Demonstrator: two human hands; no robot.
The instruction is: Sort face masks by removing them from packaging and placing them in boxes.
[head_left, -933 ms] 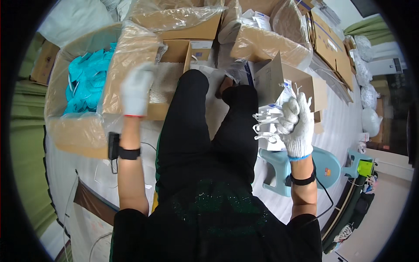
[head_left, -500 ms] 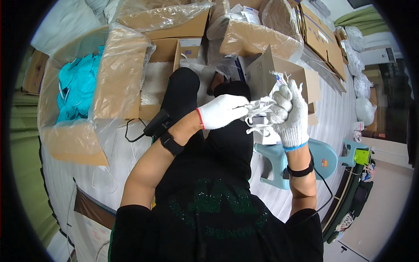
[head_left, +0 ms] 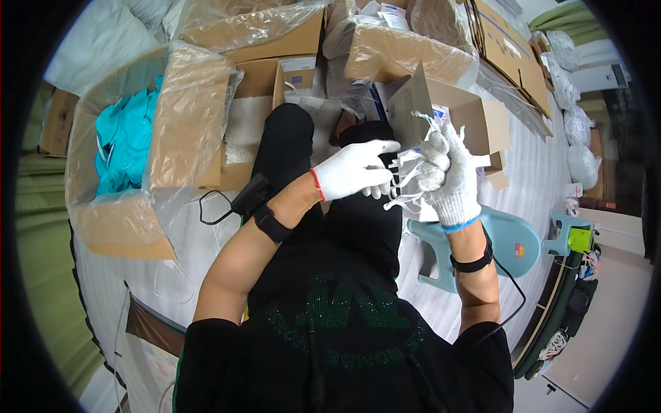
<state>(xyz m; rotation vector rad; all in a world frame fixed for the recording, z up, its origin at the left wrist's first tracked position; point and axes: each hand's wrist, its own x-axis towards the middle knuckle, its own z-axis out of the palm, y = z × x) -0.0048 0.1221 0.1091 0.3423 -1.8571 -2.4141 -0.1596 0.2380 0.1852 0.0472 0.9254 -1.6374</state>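
My right hand (head_left: pixel 456 182), in a white knit glove with a blue cuff, is closed round a bundle of thin white straps (head_left: pixel 409 165). Looped ends hang out toward the left, and frayed tips stick up above the fingers. Just left of the bundle is my left hand (head_left: pixel 350 169), in a white glove with a red cuff. Its index finger reaches out apart from the lower fingers, whose tips come close to the loops; nothing shows held in it. Behind the right hand stands an open cardboard box (head_left: pixel 465 110), its inside partly hidden.
At left, a plastic-lined carton (head_left: pixel 189 117) holds turquoise pieces (head_left: pixel 127 141). Next to it, a box holds white fluffy material (head_left: pixel 246 127). Another lined carton (head_left: pixel 413 55) with white packets stands at the back. A light-blue plastic stool (head_left: pixel 509 241) sits at right.
My left hand has let go of the strap ends and its fingers have spread apart. The right hand keeps its hold on the bundle, having shifted slightly left.
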